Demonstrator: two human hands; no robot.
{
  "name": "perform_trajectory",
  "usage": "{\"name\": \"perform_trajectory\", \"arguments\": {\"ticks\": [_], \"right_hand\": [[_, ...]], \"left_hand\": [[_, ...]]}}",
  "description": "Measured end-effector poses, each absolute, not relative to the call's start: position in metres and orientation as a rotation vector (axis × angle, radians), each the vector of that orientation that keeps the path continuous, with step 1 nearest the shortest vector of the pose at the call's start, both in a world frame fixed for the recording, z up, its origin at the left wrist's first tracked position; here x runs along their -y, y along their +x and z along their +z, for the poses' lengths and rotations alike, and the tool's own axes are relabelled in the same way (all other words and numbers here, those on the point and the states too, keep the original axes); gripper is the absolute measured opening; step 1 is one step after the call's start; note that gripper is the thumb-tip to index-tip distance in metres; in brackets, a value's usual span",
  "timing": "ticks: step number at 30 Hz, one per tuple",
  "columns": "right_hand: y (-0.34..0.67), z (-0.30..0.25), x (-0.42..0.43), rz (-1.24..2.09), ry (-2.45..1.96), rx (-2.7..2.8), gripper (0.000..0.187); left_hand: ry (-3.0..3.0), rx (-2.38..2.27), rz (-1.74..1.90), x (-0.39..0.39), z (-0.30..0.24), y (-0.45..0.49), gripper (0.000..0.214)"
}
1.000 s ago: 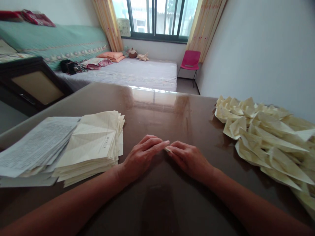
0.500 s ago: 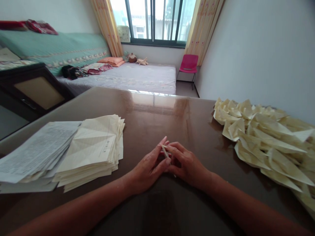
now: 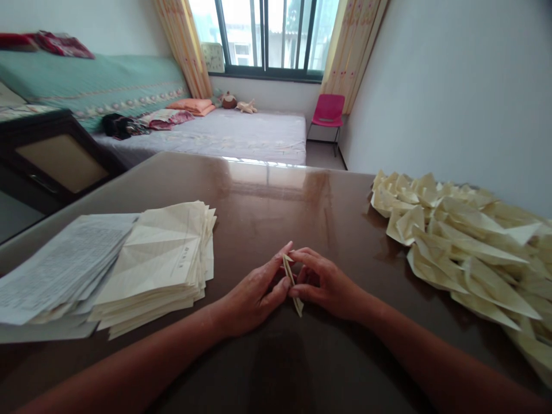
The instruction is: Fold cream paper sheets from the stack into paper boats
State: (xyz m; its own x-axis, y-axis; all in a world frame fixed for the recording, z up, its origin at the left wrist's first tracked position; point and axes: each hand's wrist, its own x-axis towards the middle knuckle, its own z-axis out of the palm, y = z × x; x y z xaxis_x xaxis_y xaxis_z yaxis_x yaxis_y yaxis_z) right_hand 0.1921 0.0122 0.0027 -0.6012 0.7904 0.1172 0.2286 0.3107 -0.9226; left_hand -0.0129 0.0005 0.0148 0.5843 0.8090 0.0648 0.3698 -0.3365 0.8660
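Note:
A small piece of folded cream paper point(image 3: 297, 305) stands edge-on between my two hands, just above the brown tabletop. My left hand point(image 3: 259, 293) grips it from the left, thumb on the near side and index finger stretched up along its far end. From the right, my right hand point(image 3: 330, 284) pinches the same paper, its index finger at the top end and its thumb lower down. My fingers hide part of the folds. On the left lies a stack of creased cream sheets point(image 3: 150, 253). Many folded paper shapes point(image 3: 466, 236) are piled on the right.
A stack of printed white sheets point(image 3: 56, 264) lies at the far left of the glossy table point(image 3: 259, 224). Beyond the table are a bed point(image 3: 254, 132), a pink chair point(image 3: 328, 110) and a window. A dark cabinet point(image 3: 64, 161) stands to the left.
My thumbs have moved slightly apart, and more of the folded paper's near end shows below them. The view has shifted slightly.

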Motion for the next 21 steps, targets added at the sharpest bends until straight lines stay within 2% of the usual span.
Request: {"name": "perform_trajectory", "arguments": {"ticks": [4, 8, 13, 17, 21], "right_hand": [[0.191, 0.006, -0.009, 1.234, -0.920, 2.055, 0.036], [0.184, 0.006, -0.001, 0.890, -1.050, 2.127, 0.043], [0.177, 0.000, 0.003, 0.600, -1.114, 2.129, 0.021], [0.177, -0.001, 0.004, 0.519, -1.082, 2.180, 0.026], [0.177, -0.003, 0.004, 0.494, -1.062, 2.208, 0.030]], "left_hand": [[2.042, -0.957, 0.624, 0.001, 0.015, -0.015, 0.059], [2.169, -0.970, 0.655, 0.006, 0.010, -0.009, 0.062], [2.272, -1.038, 0.739, 0.012, 0.003, 0.004, 0.067], [2.318, -1.080, 0.865, 0.011, 0.002, 0.007, 0.067], [2.222, -1.160, 0.859, 0.007, 0.002, 0.007, 0.054]]}}
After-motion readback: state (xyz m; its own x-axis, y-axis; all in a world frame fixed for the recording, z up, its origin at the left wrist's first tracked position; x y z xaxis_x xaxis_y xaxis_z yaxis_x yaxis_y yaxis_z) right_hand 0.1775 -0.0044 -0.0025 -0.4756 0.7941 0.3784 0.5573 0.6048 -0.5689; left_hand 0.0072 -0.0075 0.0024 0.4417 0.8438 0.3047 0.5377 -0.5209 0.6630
